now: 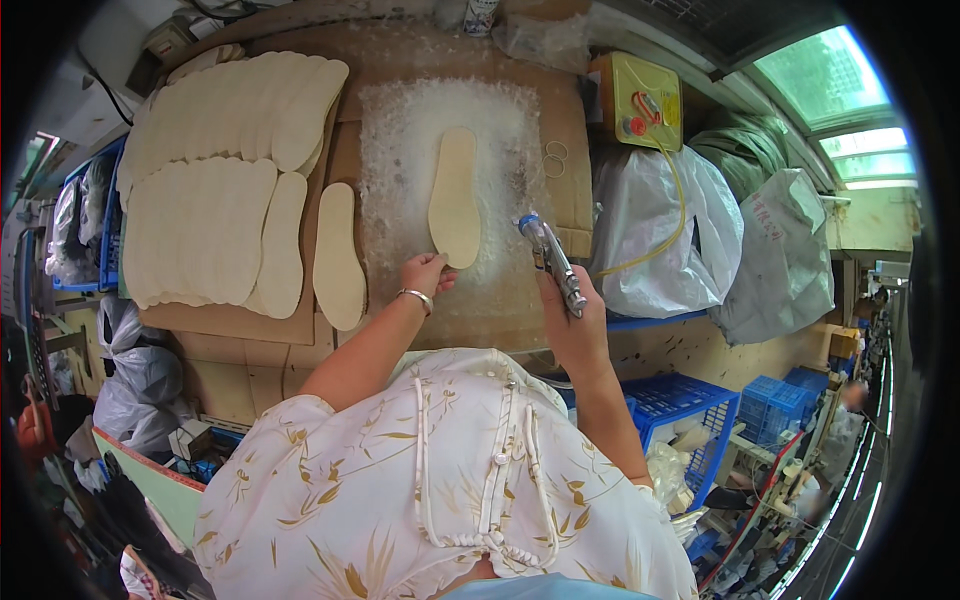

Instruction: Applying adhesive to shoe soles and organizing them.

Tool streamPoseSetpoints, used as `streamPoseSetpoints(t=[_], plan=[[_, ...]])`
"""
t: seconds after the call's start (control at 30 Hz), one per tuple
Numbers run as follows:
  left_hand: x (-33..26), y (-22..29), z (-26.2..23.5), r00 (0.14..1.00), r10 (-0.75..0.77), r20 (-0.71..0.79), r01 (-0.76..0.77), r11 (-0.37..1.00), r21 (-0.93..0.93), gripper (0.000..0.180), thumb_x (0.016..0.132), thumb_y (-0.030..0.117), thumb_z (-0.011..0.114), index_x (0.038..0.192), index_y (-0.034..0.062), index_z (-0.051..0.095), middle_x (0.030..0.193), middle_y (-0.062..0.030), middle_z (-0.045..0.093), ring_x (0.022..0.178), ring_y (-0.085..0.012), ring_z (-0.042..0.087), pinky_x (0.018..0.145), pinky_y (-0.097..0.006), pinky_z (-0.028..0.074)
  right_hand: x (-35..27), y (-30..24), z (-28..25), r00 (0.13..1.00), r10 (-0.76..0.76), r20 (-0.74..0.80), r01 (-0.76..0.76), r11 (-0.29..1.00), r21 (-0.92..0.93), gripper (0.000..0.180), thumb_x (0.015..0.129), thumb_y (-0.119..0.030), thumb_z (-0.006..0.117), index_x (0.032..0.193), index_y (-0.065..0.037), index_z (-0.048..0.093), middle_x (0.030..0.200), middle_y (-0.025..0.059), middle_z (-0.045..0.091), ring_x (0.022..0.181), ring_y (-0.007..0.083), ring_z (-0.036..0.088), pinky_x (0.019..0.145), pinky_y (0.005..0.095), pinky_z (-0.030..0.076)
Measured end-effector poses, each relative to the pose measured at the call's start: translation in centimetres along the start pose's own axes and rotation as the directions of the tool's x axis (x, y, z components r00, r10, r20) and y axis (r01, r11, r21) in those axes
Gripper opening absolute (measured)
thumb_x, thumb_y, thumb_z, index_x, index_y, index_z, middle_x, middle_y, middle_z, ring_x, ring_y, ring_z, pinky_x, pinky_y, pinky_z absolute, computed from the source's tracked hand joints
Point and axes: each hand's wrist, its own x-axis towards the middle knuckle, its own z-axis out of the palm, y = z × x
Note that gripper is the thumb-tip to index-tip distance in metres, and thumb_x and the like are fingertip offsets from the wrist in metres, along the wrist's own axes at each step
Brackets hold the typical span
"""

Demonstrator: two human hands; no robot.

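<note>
A cream-coloured insole lies on a cardboard board crusted with whitish residue. My left hand pinches the insole's heel edge between thumb and fingers. To the right, my right hand is wrapped round a metal spray gun, whose nozzle points up over the board, beside the insole. A single insole rests left of the board. Further left, many more insoles overlap in two rows on cardboard.
A yellow can with a red cap stands at the back right, and a yellowish hose runs down from it over a white plastic bag. Two thin rings lie on the cardboard. Blue crates sit below the table at right.
</note>
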Motion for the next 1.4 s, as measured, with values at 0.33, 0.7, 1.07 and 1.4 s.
streamPoseSetpoints(t=[0.33, 0.7, 1.07, 1.4], plan=[[0.0, -0.4, -0.2, 1.0, -0.008, 0.0, 0.008, 1.0, 0.007, 0.016, 0.088, 0.015, 0.06, 0.093, -0.0006, 0.058, 0.089, -0.0111, 0.064, 0.067, -0.0186, 0.066, 0.053, -0.026, 0.055, -0.4, 0.2, -0.4, 1.0, 0.024, 0.0, -0.024, 0.999, 0.027, 0.019, 0.09, -0.017, 0.062, 0.098, -0.001, 0.055, 0.069, 0.0112, 0.056, 0.057, 0.0202, 0.049, 0.056, 0.0302, 0.043], [0.1, -0.5, -0.2, 1.0, -0.005, 0.025, 0.004, 1.0, 0.026, 0.019, 0.089, 0.015, 0.059, 0.099, -0.0018, 0.058, 0.091, -0.0111, 0.065, 0.069, -0.0185, 0.066, 0.055, -0.026, 0.055, -1.0, -0.4, 0.0, 0.995, -0.098, 0.027, 0.099, 0.995, -0.02, 0.022, 0.09, -0.022, 0.063, 0.095, -0.002, 0.055, 0.065, 0.0108, 0.055, 0.056, 0.0223, 0.051, 0.056, 0.0317, 0.043], [-0.2, -0.4, -0.2, 0.999, -0.02, 0.029, 0.018, 0.999, 0.048, 0.019, 0.089, 0.016, 0.06, 0.1, 0.0003, 0.057, 0.092, -0.0108, 0.064, 0.075, -0.0203, 0.066, 0.059, -0.028, 0.055, -1.3, 0.5, 0.1, 0.99, -0.14, -0.015, 0.14, 0.99, -0.005, 0.02, 0.09, -0.019, 0.063, 0.095, -0.002, 0.054, 0.064, 0.0124, 0.056, 0.056, 0.0246, 0.051, 0.056, 0.033, 0.044], [-0.3, -0.5, -0.2, 0.999, -0.022, 0.026, 0.021, 0.999, 0.05, 0.019, 0.09, 0.016, 0.059, 0.1, -0.0001, 0.057, 0.092, -0.0112, 0.064, 0.074, -0.0203, 0.066, 0.059, -0.028, 0.055, -2.2, 1.0, -0.5, 0.999, -0.033, -0.036, 0.034, 0.999, 0.015, 0.018, 0.09, -0.018, 0.063, 0.094, -0.002, 0.054, 0.066, 0.0143, 0.055, 0.056, 0.0264, 0.052, 0.056, 0.0336, 0.044]])
